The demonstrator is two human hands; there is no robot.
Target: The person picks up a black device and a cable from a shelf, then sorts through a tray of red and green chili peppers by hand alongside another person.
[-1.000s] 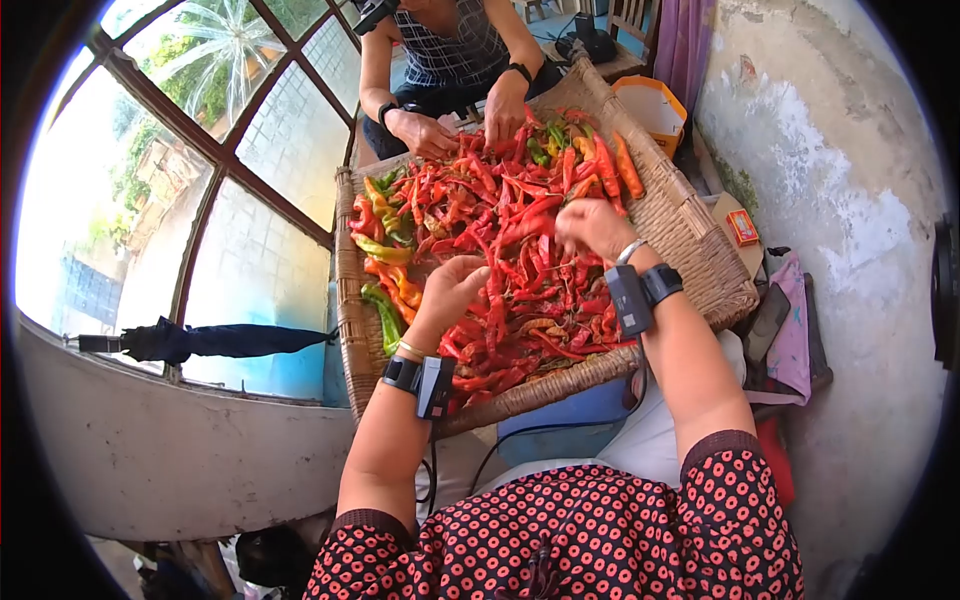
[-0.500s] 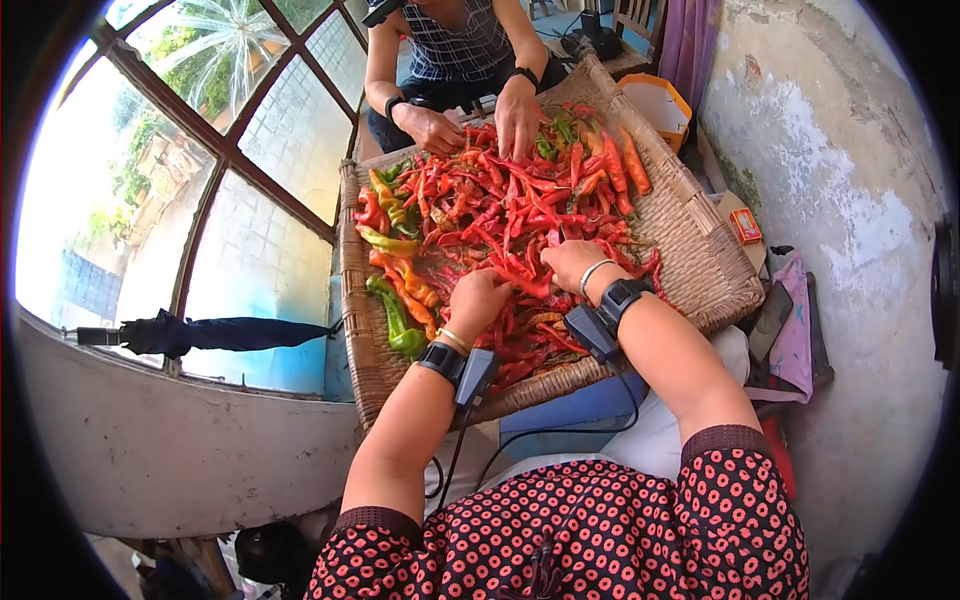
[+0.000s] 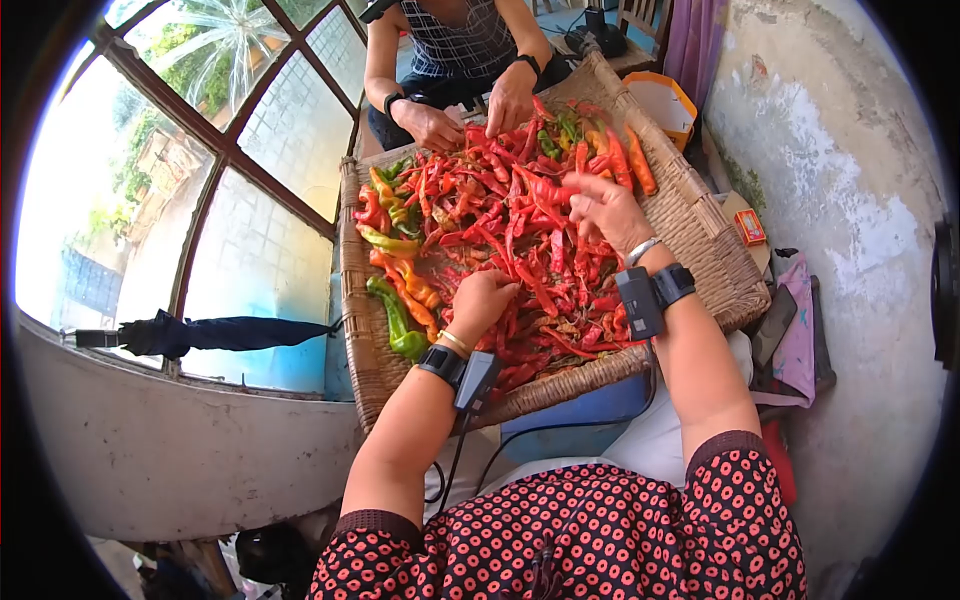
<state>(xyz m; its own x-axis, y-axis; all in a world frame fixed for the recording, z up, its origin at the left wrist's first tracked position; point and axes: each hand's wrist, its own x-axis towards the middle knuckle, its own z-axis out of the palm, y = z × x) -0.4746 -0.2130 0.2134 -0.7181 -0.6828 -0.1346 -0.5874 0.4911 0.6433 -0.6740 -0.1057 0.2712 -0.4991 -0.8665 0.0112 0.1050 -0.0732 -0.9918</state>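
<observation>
A wide woven tray (image 3: 700, 235) holds a heap of red peppers (image 3: 495, 215). Along its left side lie a green pepper (image 3: 397, 318) and several orange and yellow-green ones. My left hand (image 3: 482, 303) is closed, low over the near middle of the heap; whatever its fingertips pinch is too small to make out. Further right and farther from me, my right hand (image 3: 610, 212) is raised over the peppers with its fingers apart, beside a red pepper. Both wrists carry black straps with grey boxes.
Across the tray sits another person (image 3: 455, 50), both hands among the far peppers. A window and a folded dark umbrella (image 3: 240, 335) are at the left. An orange-rimmed container (image 3: 662, 108) stands beyond the tray's right side, near the wall (image 3: 830, 200).
My right hand has moved away from my left, up and to the right, and its fingers have spread. My left hand has barely moved. The other person's hand at the right has shifted slightly.
</observation>
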